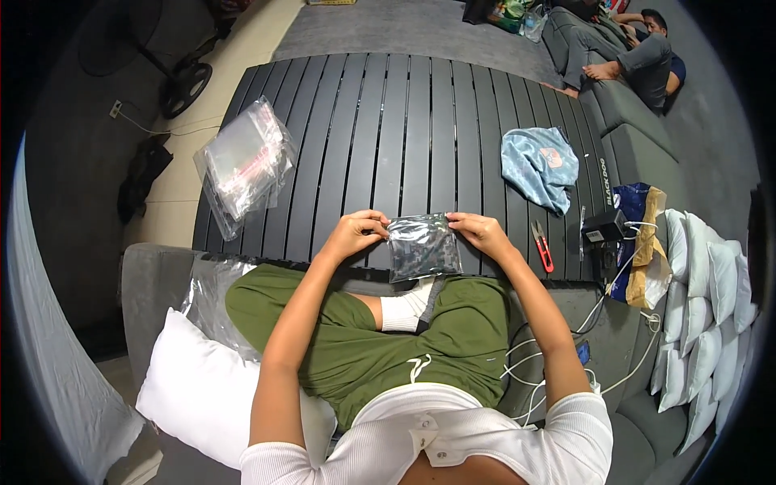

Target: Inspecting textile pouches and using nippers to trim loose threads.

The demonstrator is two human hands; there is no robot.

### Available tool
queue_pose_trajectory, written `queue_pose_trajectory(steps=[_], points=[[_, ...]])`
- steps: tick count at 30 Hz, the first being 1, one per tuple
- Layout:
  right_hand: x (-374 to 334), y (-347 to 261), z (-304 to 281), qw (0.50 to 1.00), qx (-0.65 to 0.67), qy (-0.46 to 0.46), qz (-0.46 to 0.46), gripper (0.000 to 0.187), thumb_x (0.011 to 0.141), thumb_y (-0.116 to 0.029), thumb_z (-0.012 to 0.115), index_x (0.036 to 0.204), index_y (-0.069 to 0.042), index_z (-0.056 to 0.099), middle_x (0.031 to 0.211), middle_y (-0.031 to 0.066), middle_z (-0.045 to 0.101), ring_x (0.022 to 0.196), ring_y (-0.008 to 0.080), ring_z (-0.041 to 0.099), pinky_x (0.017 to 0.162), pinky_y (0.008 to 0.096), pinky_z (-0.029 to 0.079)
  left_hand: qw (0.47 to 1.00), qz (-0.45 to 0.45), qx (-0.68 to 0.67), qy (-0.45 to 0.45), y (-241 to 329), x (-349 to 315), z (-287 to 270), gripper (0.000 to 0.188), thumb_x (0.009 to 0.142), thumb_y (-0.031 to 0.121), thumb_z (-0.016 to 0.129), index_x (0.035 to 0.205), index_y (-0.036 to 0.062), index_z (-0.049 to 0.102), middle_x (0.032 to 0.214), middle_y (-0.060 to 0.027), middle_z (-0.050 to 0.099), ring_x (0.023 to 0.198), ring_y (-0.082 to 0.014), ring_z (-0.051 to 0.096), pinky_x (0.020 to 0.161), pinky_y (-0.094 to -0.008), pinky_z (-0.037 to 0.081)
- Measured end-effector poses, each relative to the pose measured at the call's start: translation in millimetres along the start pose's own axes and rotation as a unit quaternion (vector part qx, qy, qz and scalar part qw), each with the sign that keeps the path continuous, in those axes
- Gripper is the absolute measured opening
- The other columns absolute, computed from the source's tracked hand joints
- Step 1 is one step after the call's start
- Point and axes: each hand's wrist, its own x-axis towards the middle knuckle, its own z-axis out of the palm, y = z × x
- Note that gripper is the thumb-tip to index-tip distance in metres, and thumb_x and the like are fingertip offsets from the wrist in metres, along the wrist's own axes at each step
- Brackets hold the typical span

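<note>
Black slatted table (364,121), slats running away from the wearer, who sits cross-legged at the near edge in olive trousers (339,356). Grey sofa section (647,158) beyond the right edge, another person seated there. White pillow (198,384) beside the wearer, on the left.

On the table, far left: stack of clear plastic sleeves (246,166), tilted, well apart from the left hand. Far right: crumpled light-blue cloth (540,168), beyond the right hand and to its right.

Main item: clear plastic packet (425,250) with dark, mottled folded contents, at the near table edge, in front of the wearer's middle. Roughly square, no clear long axis. Its far edge runs left to right, straight between the hands; the body hangs toward the wearer from that line. Neither hand is clearly nearer: one sits at each far corner. Whether its underside rests on the slats, can't tell.

Left hand (358,233): thumb and fingers pinching the packet's far-left corner. Right hand (481,232): thumb and fingertips pinching the far-right corner, other fingers curled.

Smallest: red-handled thread snips (541,247), right of the right hand, near but untouched, blades pointing away from the wearer.
</note>
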Motion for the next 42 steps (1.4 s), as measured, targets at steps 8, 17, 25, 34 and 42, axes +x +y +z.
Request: queue_pose_trajectory(steps=[8, 17, 25, 34, 42], points=[[-7.7, -2.2, 0.1, 0.997, -0.059, -0.006, -0.039, 0.021, 0.072, 0.005, 0.055, 0.09, -0.004, 0.061, 0.108, 0.008, 0.059, 0.096, 0.0247, 0.058, 0.082, 0.0305, 0.049, 1.0, 0.008, 0.022, 0.02, 5.7, -2.2, 2.6, 0.01, 0.067, -0.001, 0.064, 0.076, 0.0036, 0.066, 0.09, -0.0067, 0.062, 0.085, -0.0173, 0.061, 0.075, -0.0266, 0.048], [-14.7, -7.6, 4.9, 0.998, -0.055, 0.01, -0.014, 0.026, 0.07, 0.006, 0.053, 0.092, -0.005, 0.062, 0.112, 0.0066, 0.057, 0.103, 0.0268, 0.054, 0.087, 0.0321, 0.045, 0.999, -0.014, 0.009, 0.035, 12.2, -7.9, 3.5, 0.006, 0.07, -0.002, 0.064, 0.075, 0.0014, 0.065, 0.107, -0.0109, 0.057, 0.091, -0.0215, 0.062, 0.077, -0.0279, 0.049], [-19.2, -6.0, 6.4, 0.999, -0.05, 0.016, 0.0, 0.027, 0.069, 0.006, 0.052, 0.092, -0.004, 0.062, 0.112, 0.0075, 0.057, 0.103, 0.0276, 0.054, 0.091, 0.0332, 0.042, 0.999, -0.009, 0.007, 0.049, 11.4, -10.0, 10.2, 0.005, 0.072, -0.002, 0.061, 0.074, 0.0, 0.066, 0.112, -0.0139, 0.055, 0.096, -0.0225, 0.06, 0.078, -0.0283, 0.048], [-18.9, -11.4, 8.9, 0.998, -0.043, 0.034, 0.0, 0.028, 0.068, 0.007, 0.051, 0.092, -0.003, 0.061, 0.11, 0.0088, 0.057, 0.101, 0.028, 0.054, 0.095, 0.0354, 0.039, 0.977, -0.088, -0.038, 0.193, 5.8, -11.1, 37.2, 0.014, 0.075, 0.008, 0.064, 0.086, -0.0001, 0.062, 0.106, -0.0101, 0.054, 0.086, -0.0195, 0.06, 0.072, -0.0278, 0.049], [-15.8, -24.5, 20.3, 0.991, -0.077, 0.085, 0.067, 0.024, 0.07, 0.003, 0.049, 0.09, -0.002, 0.062, 0.107, 0.0124, 0.058, 0.106, 0.0279, 0.052, 0.097, 0.0392, 0.035, 0.932, -0.115, 0.204, 0.277, 30.7, -28.3, 37.9, 0.032, 0.07, 0.009, 0.062, 0.102, 0.0105, 0.059, 0.11, -0.009, 0.051, 0.104, -0.0279, 0.042, 0.09, -0.0368, 0.032]])
